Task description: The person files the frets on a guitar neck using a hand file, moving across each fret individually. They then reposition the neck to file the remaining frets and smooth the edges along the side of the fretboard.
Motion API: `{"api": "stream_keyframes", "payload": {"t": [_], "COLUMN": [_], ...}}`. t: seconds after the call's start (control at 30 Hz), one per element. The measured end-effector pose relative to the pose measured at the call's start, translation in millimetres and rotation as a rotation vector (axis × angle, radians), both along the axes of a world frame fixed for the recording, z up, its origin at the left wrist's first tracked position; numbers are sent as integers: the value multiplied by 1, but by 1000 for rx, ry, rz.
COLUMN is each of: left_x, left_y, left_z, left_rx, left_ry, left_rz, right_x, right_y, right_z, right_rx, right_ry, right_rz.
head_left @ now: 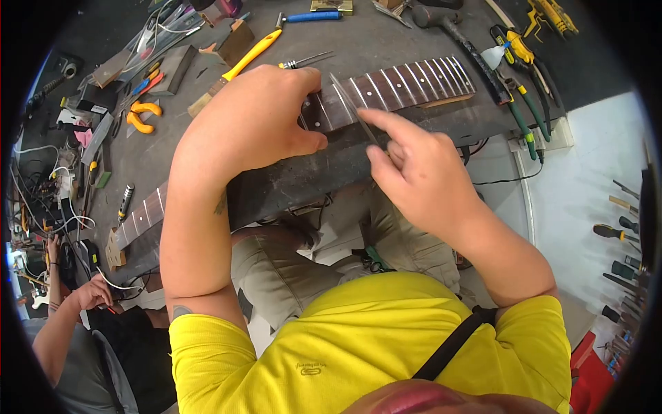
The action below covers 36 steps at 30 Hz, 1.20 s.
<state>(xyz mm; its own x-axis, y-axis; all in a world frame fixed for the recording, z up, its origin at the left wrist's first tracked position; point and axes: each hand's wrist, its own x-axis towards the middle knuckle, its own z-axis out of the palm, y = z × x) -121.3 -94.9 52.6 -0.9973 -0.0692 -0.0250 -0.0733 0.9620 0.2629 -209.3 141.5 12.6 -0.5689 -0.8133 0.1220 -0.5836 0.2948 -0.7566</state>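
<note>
A guitar neck (408,86) with a dark fretboard, metal frets and white dot inlays lies slantwise across the workbench, its near end passing under my left arm. My left hand (279,114) wraps over the neck, thumb at the near edge and fingers at the far edge. In my right hand (417,169) is a thin metal file (348,102), pinched by the handle end with the index finger stretched along it. The file crosses the fretboard close to a fret; whether it touches is hard to see.
A brush with a yellow handle (254,55), a blue-handled hammer (314,16) and orange-handled pliers (143,117) lie on the workbench (186,148). A black mallet (455,34) and green-handled cutters (522,124) are at right. A co-worker's hand (93,293) shows lower left.
</note>
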Motion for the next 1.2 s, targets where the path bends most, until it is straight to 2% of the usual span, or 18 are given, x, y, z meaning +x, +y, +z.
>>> {"api": "stream_keyframes", "payload": {"t": [0.13,0.2,0.37,0.47,0.57,0.67,0.8,1.07,1.2], "left_x": [2,1,-1,1,2,-2,1,0,2], "left_y": [3,2,1,0,3,1,2,0,-1], "left_z": [-2,0,4,0,-2,8,1,4,1], "left_rx": [-70,-52,9,-6,-50,5,-10,15,-37], "left_ry": [46,16,-36,-7,59,-77,-3,-16,-11], "left_rz": [-4,-8,15,16,-42,27,15,15,18], "right_x": [13,6,-1,9,2,-3,14,-3,14], "right_y": [26,14,-2,17,4,-15,26,-11,24], "right_z": [6,1,-2,11,0,-10,0,-3,6], "right_rx": [76,3,-71,60,-30,-108,-45,-48,58], "right_ry": [-33,36,12,-64,68,-16,16,0,-14], "right_rz": [14,16,3,16,33,-13,29,-5,12]}}
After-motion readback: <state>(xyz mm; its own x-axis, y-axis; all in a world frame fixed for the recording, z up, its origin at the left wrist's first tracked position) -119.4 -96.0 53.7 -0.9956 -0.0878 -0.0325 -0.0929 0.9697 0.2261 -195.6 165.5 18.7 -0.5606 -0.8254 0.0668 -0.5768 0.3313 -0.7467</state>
